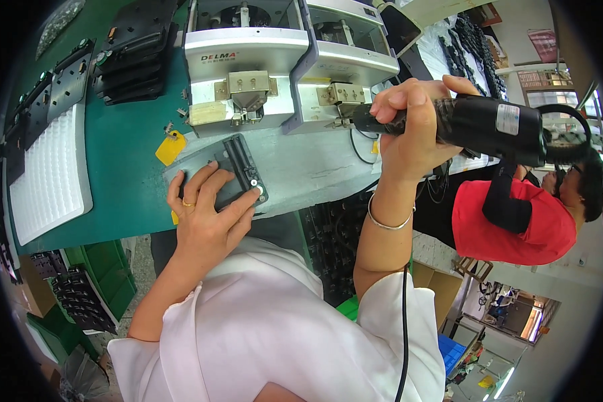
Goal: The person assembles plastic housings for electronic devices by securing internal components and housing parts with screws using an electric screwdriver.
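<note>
My left hand (211,201) lies on a dark flat plastic part (238,157) on the bench, its fingers spread and bent over it, holding it down. One fingertip presses beside small silver screws (254,183) at the part's near right corner. A black bar runs along the part's right side. Raised to the right, my right hand (415,120) is wrapped around a black electric screwdriver (492,124), held nearly level with its cable end to the right. Its tip is near the right-hand machine, but I cannot make out the bit.
Two grey-white screw feeder machines (241,50) stand at the back of the green bench (124,154). Yellow tags (171,147) lie beside them. Stacked black panels (134,53) and a white foam tray (53,174) are at left. A person in red (509,221) is at right.
</note>
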Demonstrator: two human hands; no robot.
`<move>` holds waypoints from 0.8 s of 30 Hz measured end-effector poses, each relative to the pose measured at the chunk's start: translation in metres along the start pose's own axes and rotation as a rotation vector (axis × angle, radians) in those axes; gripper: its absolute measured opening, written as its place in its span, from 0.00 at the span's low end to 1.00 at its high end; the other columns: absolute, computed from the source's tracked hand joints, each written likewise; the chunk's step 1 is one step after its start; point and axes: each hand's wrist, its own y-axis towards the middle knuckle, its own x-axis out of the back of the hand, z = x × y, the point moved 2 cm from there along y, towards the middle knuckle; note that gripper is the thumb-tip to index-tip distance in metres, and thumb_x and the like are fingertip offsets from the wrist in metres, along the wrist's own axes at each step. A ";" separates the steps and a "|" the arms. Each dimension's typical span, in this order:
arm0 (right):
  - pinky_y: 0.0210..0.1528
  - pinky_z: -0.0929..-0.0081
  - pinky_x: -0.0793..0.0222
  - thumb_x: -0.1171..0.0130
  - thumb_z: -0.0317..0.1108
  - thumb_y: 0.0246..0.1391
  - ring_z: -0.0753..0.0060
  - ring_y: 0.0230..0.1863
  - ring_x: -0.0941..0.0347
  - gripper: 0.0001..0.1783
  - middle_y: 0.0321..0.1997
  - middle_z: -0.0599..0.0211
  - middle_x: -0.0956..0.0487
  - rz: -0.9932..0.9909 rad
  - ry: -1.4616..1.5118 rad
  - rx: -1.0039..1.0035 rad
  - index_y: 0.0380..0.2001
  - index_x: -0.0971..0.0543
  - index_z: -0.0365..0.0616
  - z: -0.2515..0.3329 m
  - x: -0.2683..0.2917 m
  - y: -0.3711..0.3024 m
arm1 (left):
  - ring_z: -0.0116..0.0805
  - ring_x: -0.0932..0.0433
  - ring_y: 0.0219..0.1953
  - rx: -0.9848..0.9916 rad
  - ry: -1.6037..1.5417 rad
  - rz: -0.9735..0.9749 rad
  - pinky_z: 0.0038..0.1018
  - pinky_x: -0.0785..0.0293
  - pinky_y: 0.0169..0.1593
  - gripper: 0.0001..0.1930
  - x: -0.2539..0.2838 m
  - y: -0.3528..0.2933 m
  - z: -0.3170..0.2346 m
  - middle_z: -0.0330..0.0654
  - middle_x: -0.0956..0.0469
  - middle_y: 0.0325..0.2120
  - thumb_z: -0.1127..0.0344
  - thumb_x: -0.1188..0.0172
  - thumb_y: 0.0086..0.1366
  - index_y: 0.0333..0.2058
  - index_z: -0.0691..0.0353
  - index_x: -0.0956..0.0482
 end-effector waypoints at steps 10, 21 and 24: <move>0.17 0.73 0.30 0.45 0.23 0.50 0.72 0.13 0.34 0.24 0.18 0.60 0.28 -0.087 0.096 0.090 0.50 0.40 0.39 0.011 0.002 -0.014 | 0.42 0.35 0.58 0.051 -0.033 0.013 0.48 0.54 0.63 0.18 0.021 -0.008 0.017 0.39 0.30 0.46 0.59 0.30 0.45 0.39 0.48 0.19; 0.17 0.71 0.29 0.45 0.25 0.52 0.73 0.14 0.33 0.24 0.19 0.61 0.28 -0.121 0.029 0.124 0.50 0.42 0.40 0.004 0.006 -0.010 | 0.42 0.35 0.58 0.089 -0.038 0.027 0.48 0.54 0.63 0.20 0.017 -0.016 0.023 0.40 0.29 0.47 0.60 0.30 0.46 0.41 0.49 0.20; 0.16 0.71 0.29 0.45 0.26 0.52 0.73 0.14 0.33 0.24 0.20 0.61 0.28 -0.131 0.022 0.139 0.50 0.42 0.40 0.005 0.007 -0.010 | 0.42 0.35 0.57 0.085 -0.032 0.029 0.49 0.54 0.63 0.21 0.016 -0.015 0.023 0.40 0.29 0.47 0.60 0.30 0.46 0.42 0.49 0.20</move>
